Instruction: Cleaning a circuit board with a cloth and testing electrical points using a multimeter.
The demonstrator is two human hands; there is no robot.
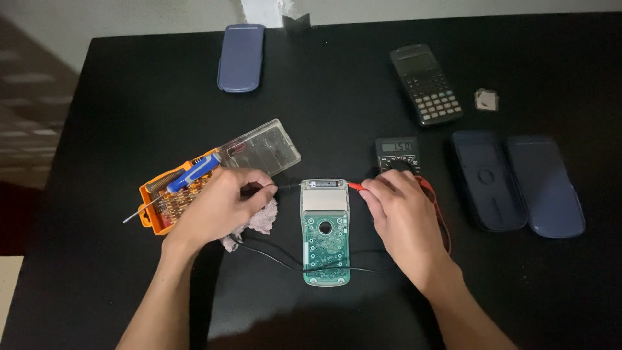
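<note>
two probes meet the upright green board (326, 233) top, left hand (217, 207) pinching black probe (275, 188), right hand (402, 210) pinching red probe (355, 186)

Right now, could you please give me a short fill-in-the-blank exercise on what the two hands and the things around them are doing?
1. The left hand holds the ____ probe against the top left of the green circuit board.
2. The right hand holds the ____ probe at the board's top right.
3. The multimeter lies just behind the ____ hand.
4. The orange screwdriver kit has a ____ lid.

Missing words: black; red; right; clear
</note>
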